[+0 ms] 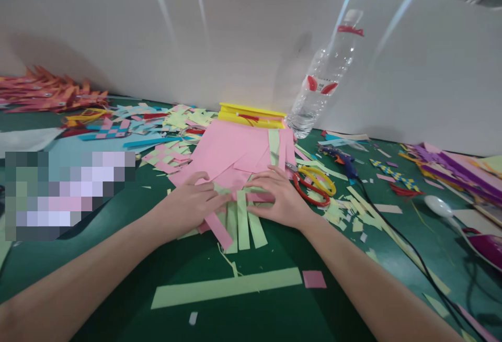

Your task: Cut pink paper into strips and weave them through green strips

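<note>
In the head view, light green paper strips [243, 227] fan out toward me, crossed by a pink paper strip [259, 197]. My left hand [194, 201] has its fingers closed at the left side of these strips, with a second pink strip [219, 231] slanting out below it. Facing it, my right hand [277, 196] bends its thumb and fingers around the right end of the crosswise strip. The fingertips partly cover where the strips cross. Behind both hands lie pink paper sheets [225, 146]. Scissors with red and yellow handles [314, 185] rest just beyond my right hand.
A clear plastic bottle [323, 78] stands against the wall behind a yellow paper piece [251, 115]. A glue gun [341, 160] trails a black cable at right. A loose green strip [227, 287] lies in front. Paper scraps [188, 117] and orange paper pieces [50, 91] are at left.
</note>
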`<state>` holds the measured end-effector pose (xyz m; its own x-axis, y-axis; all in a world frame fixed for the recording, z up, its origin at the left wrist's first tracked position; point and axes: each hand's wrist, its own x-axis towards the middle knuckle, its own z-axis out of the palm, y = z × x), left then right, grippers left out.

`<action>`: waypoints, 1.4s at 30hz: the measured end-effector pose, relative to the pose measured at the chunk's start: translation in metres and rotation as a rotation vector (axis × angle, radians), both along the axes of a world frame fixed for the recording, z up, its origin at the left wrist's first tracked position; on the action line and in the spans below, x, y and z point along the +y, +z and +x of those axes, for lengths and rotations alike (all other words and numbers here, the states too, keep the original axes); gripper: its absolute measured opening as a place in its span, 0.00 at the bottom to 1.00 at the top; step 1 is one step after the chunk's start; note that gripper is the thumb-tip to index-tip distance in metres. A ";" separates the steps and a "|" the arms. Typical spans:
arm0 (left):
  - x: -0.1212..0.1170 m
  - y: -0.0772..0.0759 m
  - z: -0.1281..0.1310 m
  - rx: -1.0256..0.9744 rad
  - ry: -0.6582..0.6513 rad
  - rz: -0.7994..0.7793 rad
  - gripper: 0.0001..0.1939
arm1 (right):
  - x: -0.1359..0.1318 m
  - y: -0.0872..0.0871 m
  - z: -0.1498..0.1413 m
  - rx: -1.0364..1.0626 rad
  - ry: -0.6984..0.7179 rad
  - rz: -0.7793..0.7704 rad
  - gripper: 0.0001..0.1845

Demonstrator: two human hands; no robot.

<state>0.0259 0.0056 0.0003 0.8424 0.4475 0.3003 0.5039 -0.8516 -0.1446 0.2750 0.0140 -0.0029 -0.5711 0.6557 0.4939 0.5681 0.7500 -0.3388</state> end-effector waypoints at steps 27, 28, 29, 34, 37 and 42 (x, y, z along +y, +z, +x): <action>0.002 0.002 0.002 0.042 0.036 -0.085 0.15 | -0.002 -0.001 -0.001 -0.031 0.007 -0.055 0.23; 0.002 0.002 0.002 0.039 0.033 -0.092 0.14 | -0.002 -0.001 -0.002 -0.046 0.020 -0.041 0.22; 0.002 0.002 0.002 0.037 0.028 -0.096 0.14 | -0.003 0.000 -0.002 -0.063 0.034 -0.033 0.21; 0.003 -0.001 0.000 0.049 0.041 -0.109 0.15 | -0.004 0.000 -0.004 -0.110 0.097 -0.033 0.18; 0.004 -0.003 0.000 0.054 0.039 -0.106 0.15 | -0.004 0.001 -0.004 -0.117 0.130 -0.045 0.17; 0.004 -0.004 -0.001 0.037 0.008 -0.060 0.14 | -0.006 0.003 -0.004 -0.154 0.151 -0.062 0.16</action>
<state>0.0246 0.0094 -0.0038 0.8486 0.4706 0.2415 0.5061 -0.8552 -0.1119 0.2708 0.0079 0.0004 -0.7305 0.5837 0.3545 0.4999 0.8107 -0.3046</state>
